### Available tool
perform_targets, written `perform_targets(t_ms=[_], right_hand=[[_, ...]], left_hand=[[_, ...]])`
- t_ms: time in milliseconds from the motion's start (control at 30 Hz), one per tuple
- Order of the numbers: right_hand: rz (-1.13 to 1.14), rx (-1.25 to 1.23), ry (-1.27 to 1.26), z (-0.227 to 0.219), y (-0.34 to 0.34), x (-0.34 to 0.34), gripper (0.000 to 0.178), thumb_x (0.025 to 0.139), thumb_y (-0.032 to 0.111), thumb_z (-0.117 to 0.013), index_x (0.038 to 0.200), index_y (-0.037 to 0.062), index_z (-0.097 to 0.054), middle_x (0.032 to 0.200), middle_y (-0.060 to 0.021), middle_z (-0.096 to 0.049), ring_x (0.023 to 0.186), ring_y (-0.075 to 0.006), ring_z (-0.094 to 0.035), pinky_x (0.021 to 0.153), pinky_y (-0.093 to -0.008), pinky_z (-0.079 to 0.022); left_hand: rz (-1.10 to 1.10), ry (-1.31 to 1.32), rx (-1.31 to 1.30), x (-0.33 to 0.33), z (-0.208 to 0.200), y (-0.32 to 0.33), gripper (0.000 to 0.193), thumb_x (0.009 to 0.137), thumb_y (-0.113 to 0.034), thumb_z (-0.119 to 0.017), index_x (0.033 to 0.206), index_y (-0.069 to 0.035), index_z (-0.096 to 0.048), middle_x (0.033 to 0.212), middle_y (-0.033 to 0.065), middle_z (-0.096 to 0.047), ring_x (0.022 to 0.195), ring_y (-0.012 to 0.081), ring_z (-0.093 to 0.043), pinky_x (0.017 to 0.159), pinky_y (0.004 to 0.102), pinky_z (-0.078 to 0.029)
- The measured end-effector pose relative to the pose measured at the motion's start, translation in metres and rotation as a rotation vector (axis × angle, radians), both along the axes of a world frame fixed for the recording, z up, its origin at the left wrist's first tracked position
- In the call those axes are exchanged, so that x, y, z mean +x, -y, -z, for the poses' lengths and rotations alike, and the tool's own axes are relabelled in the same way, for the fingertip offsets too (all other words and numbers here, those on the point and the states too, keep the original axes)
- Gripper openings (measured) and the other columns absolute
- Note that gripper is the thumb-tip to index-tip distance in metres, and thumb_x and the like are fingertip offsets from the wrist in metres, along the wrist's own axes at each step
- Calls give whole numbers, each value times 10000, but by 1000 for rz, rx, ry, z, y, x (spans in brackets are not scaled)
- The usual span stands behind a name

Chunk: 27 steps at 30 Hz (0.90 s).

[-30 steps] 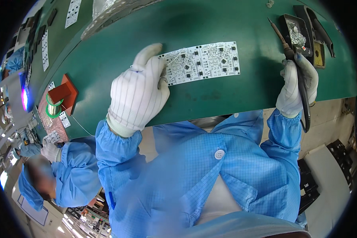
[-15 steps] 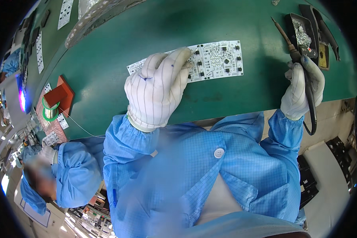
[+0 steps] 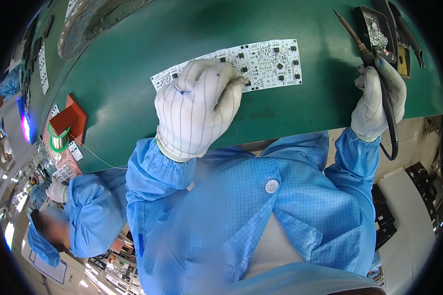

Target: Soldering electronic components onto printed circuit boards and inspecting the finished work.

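A white printed circuit board (image 3: 273, 64) with small black components lies on the green bench. Over its left part my gloved left hand (image 3: 197, 110) is closed, thumb and finger pinching a thin solder wire (image 3: 248, 73) near the board's near edge. The palm hides some of the board. Off to the right, my gloved right hand (image 3: 378, 101) grips a soldering iron (image 3: 351, 33), its tip pointing up and away, apart from the board. The iron's black cable loops down below the hand.
Beyond the right hand stand a black tray of solder scraps (image 3: 375, 34) and a yellow sponge (image 3: 403, 61). At left are a solder spool (image 3: 59, 140), a reddish-brown block (image 3: 69, 120) and more boards. A co-worker in blue (image 3: 93, 211) sits at the left.
My left fingertips have shifted from the board's far side toward its near edge and slightly right, uncovering more components. The right hand still holds the iron, barely moved.
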State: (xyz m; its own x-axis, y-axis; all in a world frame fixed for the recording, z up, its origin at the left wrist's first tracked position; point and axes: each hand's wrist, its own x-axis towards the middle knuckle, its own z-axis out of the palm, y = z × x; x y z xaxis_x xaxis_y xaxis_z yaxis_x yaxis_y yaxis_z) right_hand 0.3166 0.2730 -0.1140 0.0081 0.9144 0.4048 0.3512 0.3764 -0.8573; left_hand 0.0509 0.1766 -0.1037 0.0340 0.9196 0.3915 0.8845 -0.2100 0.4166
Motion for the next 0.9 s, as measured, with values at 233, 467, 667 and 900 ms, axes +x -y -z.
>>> perform_targets(t_ms=[233,467,667,900], right_hand=[[15,20,45,-2,0,-2,178,885,19,-606,1054,-36,-610,859,-186,-676,700,-153,-644,617,-245,-510],[65,-14,11,-4,0,-7,218,840,60,-671,1041,-12,-624,824,-151,-688,657,-139,-639,609,-248,-515],[0,26,41,-4,-1,-11,211,865,55,-655,1056,-25,-613,815,-153,-688,650,-141,-639,600,-247,-512],[12,42,84,-2,0,-12,176,900,67,-609,1036,-45,-605,899,-172,-685,703,-140,-643,603,-229,-488]], left_hand=[[46,-50,35,-4,-1,3,153,693,-123,-720,806,-136,-618,855,4,-613,657,187,-605,533,302,-482],[8,-40,-30,-17,-3,24,185,656,-81,-698,823,-107,-621,895,35,-612,669,200,-609,543,311,-486],[-14,-47,-8,-37,0,38,183,633,-66,-678,797,-80,-598,878,53,-606,683,224,-600,563,326,-490],[-71,15,-40,-44,4,41,192,598,-54,-652,773,-94,-584,863,55,-606,737,239,-587,609,343,-487]])
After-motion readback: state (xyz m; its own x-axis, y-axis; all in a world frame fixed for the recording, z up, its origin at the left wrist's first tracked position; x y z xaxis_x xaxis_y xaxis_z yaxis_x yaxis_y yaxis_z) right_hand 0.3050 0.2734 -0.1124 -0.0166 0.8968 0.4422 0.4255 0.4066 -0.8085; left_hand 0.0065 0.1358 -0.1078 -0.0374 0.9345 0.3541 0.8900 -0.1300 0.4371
